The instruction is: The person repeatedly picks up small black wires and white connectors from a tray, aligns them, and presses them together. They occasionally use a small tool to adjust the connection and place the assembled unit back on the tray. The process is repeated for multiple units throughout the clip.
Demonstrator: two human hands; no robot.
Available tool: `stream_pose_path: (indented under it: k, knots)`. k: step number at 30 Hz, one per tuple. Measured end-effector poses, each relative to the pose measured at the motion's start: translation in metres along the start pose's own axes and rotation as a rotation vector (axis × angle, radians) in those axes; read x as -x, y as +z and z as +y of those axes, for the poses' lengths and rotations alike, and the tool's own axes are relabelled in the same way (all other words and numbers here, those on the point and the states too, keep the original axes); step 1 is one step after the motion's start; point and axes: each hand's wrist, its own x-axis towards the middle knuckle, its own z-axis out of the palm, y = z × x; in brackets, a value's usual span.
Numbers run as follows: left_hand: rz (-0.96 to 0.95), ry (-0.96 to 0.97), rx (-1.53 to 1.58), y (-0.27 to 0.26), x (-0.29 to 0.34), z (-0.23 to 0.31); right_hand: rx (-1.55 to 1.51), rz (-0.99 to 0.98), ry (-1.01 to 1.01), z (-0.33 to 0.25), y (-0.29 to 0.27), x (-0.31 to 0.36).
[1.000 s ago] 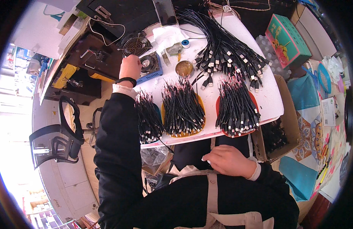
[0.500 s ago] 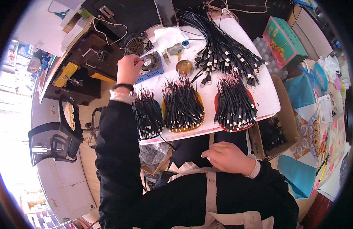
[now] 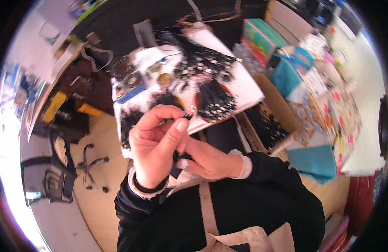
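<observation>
Between the thumb and forefinger of my left hand (image 3: 154, 145) is the end of a thin black cable (image 3: 186, 115), with a reddish, shiny tip pointing up. My right hand (image 3: 211, 159) is closed against the left palm, and a black part of the cable shows at its fingertips. Most of the cable is hidden by the fingers. Just beyond the hands lie bundles of short black cables: the right bundle (image 3: 215, 101) on a red tray, the middle bundle (image 3: 162, 98) partly behind my left hand, and the left bundle (image 3: 129, 122) near the table edge.
A larger pile of black USB cables (image 3: 202, 59) lies at the back of the white table (image 3: 248, 90). A blue-sided device (image 3: 133, 92) and a small round tin (image 3: 164, 79) stand at its left. An open cardboard box (image 3: 282, 113) is at the right, an office chair (image 3: 55, 172) at the left.
My left hand has come back from the blue device to meet my right hand, which has risen from my lap. The view has shifted and is blurred.
</observation>
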Motion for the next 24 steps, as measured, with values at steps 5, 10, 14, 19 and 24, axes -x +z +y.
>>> stream_pose_path:
  k: [5,10,14,19,24]
  knots:
    - [-0.246,0.124,-0.139,0.028,-0.007,-0.026,0.006,0.371,0.074,-0.019,-0.044,0.048]
    - [-0.093,0.072,-0.287,-0.018,-0.012,-0.035,0.043,0.990,-0.154,-0.057,-0.164,0.119]
    - [0.070,-0.080,-0.470,-0.060,0.005,-0.050,0.190,1.166,-0.037,-0.045,-0.218,0.156]
    - [0.188,-0.272,-0.561,-0.088,0.018,-0.068,0.045,1.093,0.441,0.073,-0.243,0.166]
    - [0.253,-0.347,-0.612,-0.101,0.020,-0.066,0.131,0.853,0.694,0.259,-0.269,0.185]
